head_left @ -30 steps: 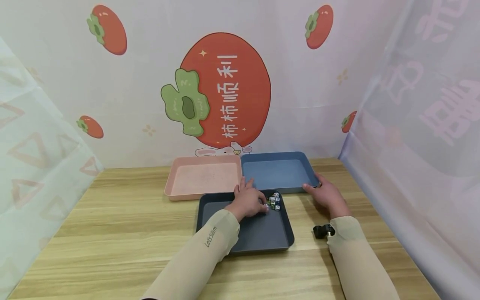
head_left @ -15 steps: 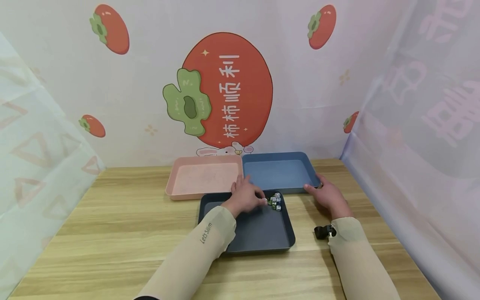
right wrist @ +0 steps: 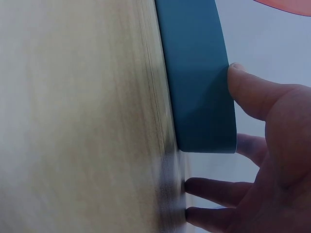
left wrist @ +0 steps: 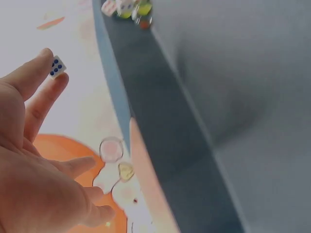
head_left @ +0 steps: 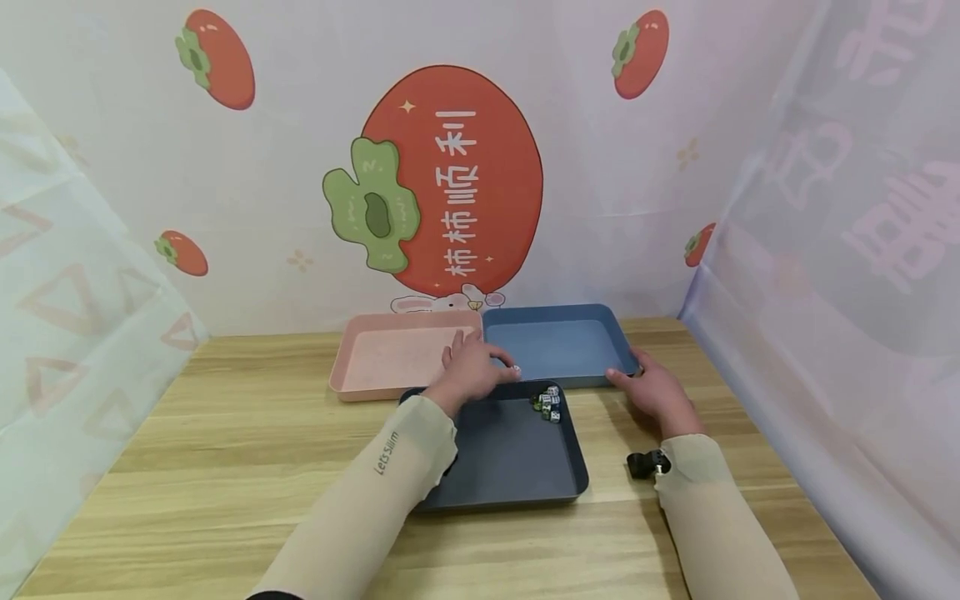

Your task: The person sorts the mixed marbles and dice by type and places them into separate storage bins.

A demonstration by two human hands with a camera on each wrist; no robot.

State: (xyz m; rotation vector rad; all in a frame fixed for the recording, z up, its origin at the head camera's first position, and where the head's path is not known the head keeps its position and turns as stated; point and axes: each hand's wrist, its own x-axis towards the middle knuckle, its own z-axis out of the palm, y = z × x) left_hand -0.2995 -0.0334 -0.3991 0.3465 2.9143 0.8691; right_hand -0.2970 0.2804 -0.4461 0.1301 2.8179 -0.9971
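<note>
Between the thumb and index fingertip of my left hand (head_left: pixel 472 368) is a small white die (left wrist: pixel 57 67) with blue pips; the other fingers spread away from it. In the head view this hand is raised over the back edge of the dark grey tray (head_left: pixel 517 467), close to the front of the blue tray (head_left: pixel 555 340). Several dice (head_left: pixel 550 402) lie heaped in the dark tray's back right corner. My right hand (head_left: pixel 660 393) holds the blue tray's front right corner, thumb at the rim and index finger along the side. Its lower fingers (right wrist: pixel 214 190) reach down to the table.
Left of the blue tray stands a pink tray (head_left: pixel 408 358), their sides together at the back of the wooden table (head_left: pixel 247 467). A black device (head_left: pixel 647 463) sits at the right wrist. Printed cloth (head_left: pixel 285 167) hangs behind and on both sides.
My left hand has picked a die from the heap, lifted it and moved back and left, over the dark tray's back edge. The right hand keeps its place on the blue tray.
</note>
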